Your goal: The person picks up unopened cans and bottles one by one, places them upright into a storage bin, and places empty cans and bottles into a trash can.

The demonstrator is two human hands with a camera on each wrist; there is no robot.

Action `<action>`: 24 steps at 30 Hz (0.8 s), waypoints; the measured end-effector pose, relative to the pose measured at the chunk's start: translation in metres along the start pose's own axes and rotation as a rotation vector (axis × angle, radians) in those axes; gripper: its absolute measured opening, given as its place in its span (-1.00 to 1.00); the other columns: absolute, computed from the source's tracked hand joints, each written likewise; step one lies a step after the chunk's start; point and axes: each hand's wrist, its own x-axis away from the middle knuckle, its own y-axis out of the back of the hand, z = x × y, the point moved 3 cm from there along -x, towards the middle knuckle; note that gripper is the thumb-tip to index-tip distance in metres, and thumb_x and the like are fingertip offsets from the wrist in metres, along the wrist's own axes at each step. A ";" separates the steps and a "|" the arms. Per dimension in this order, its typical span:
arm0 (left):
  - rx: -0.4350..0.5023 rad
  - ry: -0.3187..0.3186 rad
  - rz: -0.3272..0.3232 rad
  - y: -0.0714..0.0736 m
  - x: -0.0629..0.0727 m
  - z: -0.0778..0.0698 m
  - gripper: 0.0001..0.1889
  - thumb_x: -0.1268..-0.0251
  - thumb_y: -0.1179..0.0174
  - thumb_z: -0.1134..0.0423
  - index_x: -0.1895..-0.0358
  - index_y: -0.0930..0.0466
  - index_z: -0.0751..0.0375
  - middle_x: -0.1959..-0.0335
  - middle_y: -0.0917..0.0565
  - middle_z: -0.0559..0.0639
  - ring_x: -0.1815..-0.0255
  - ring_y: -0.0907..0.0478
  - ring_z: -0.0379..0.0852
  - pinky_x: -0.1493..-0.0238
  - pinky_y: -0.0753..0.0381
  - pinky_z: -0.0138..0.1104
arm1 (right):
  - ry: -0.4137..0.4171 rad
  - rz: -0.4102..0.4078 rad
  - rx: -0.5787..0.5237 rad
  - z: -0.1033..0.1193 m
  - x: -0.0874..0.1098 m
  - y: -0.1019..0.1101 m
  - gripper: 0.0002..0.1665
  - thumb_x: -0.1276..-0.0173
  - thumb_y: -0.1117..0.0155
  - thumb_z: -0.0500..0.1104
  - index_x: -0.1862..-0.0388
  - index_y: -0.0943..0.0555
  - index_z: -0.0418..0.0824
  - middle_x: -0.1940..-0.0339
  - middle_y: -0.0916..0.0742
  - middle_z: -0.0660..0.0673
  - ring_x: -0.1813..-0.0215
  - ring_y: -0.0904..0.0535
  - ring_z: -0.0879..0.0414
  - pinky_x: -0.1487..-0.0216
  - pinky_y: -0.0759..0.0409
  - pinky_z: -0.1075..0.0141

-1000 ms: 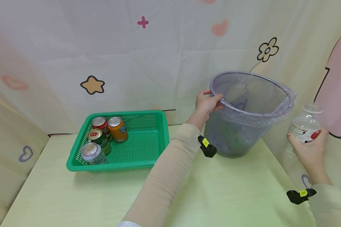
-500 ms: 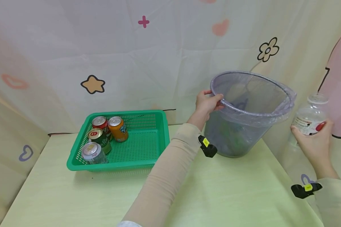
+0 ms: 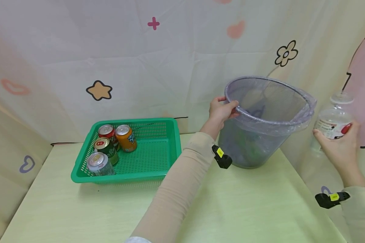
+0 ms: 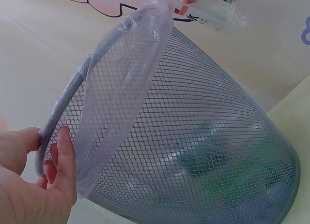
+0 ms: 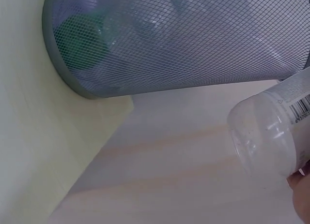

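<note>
My left hand (image 3: 220,111) pinches the near-left rim of a mesh wastebasket (image 4: 208,103), thumb on one side and fingers on the other. A thin purple bin liner (image 4: 121,83) folds over that rim. Greenish and clear items show dimly through the mesh near the bottom. Off to the right of the wastebasket, my right hand (image 3: 342,143) grips a clear plastic bottle (image 3: 334,116) round its label. The bottle stands roughly upright, its mouth a little below the wastebasket's rim in the head view. Its clear base (image 5: 261,132) shows in the right wrist view, beyond the table's edge.
A green plastic basket (image 3: 150,177) on the left of the table holds several drink cans, among them an orange can (image 3: 126,139) and a dark green can (image 3: 106,150). Patterned curtains (image 3: 170,67) hang behind and on both sides. The table's right edge runs below the right hand.
My right hand has risen and shifted right with the bottle, slower over the last half second. The left hand keeps its hold on the rim, and the wastebasket stays in place.
</note>
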 end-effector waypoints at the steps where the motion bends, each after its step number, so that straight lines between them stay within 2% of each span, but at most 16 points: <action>1: 0.000 0.000 -0.001 0.001 0.000 0.000 -0.63 -0.10 -0.28 0.38 0.03 -0.40 0.16 0.52 -0.56 0.06 0.58 -0.56 -0.16 0.47 -0.65 -0.37 | 0.009 0.008 0.002 0.001 -0.001 0.001 -0.06 -0.09 -0.34 -0.01 -0.34 0.01 0.22 0.03 -0.27 0.34 -0.10 -0.27 0.16 -0.09 -0.27 0.34; 8: 0.007 0.009 -0.002 0.003 0.000 -0.001 -0.64 -0.10 -0.28 0.37 0.04 -0.40 0.15 0.51 -0.58 0.06 0.58 -0.57 -0.15 0.47 -0.65 -0.36 | 0.066 0.017 0.040 0.016 -0.009 0.006 -0.07 -0.11 -0.31 0.02 -0.33 0.03 0.23 -0.01 -0.27 0.32 -0.13 -0.26 0.13 -0.16 -0.27 0.32; 11: 0.009 0.013 -0.007 0.003 -0.001 -0.001 -0.64 -0.09 -0.29 0.38 0.05 -0.40 0.15 0.51 -0.57 0.07 0.57 -0.57 -0.15 0.47 -0.65 -0.36 | 0.092 0.011 0.038 0.024 -0.013 0.008 -0.07 -0.10 -0.32 0.00 -0.33 0.02 0.24 0.01 -0.28 0.34 -0.08 -0.28 0.22 -0.12 -0.27 0.36; 20: 0.014 0.011 -0.011 0.004 0.000 -0.002 -0.63 -0.09 -0.28 0.39 0.04 -0.39 0.16 0.52 -0.56 0.06 0.58 -0.57 -0.15 0.47 -0.65 -0.36 | 0.201 -0.015 0.066 0.040 -0.018 0.010 -0.05 -0.10 -0.32 -0.08 -0.35 0.00 0.24 -0.01 -0.26 0.38 -0.01 -0.20 0.46 -0.18 -0.27 0.38; 24: 0.015 0.006 -0.006 0.002 0.001 -0.001 -0.64 -0.09 -0.29 0.38 0.05 -0.40 0.16 0.52 -0.57 0.07 0.58 -0.57 -0.15 0.46 -0.66 -0.35 | 0.283 -0.039 0.021 0.044 -0.019 0.013 -0.04 -0.06 -0.32 -0.21 -0.35 -0.03 0.18 -0.04 -0.26 0.39 -0.06 -0.22 0.45 -0.21 -0.22 0.46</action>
